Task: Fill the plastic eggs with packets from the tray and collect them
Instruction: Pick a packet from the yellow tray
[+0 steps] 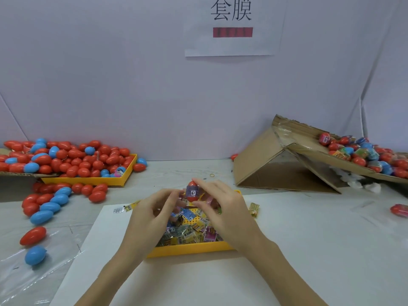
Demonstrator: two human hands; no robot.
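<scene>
A red plastic egg (191, 192) with a small "6+" label wrap stands upright above the yellow tray (189, 250) of colourful packets (187, 233). My right hand (220, 208) pinches the egg, forefinger on its top and thumb under it. My left hand (154, 215) hovers just left of the egg with curled fingers near the wrap; whether it grips anything is blurred. Plain red and blue eggs (66, 160) fill a second yellow tray (92, 180) at the left.
Loose eggs (44, 208) lie on the table at the left. A tipped cardboard box (284, 164) at the right holds wrapped eggs (364, 153). One wrapped egg (399, 210) lies at the far right. Stray packets (254, 209) lie beside the tray. A paper sign (231, 25) hangs on the wall.
</scene>
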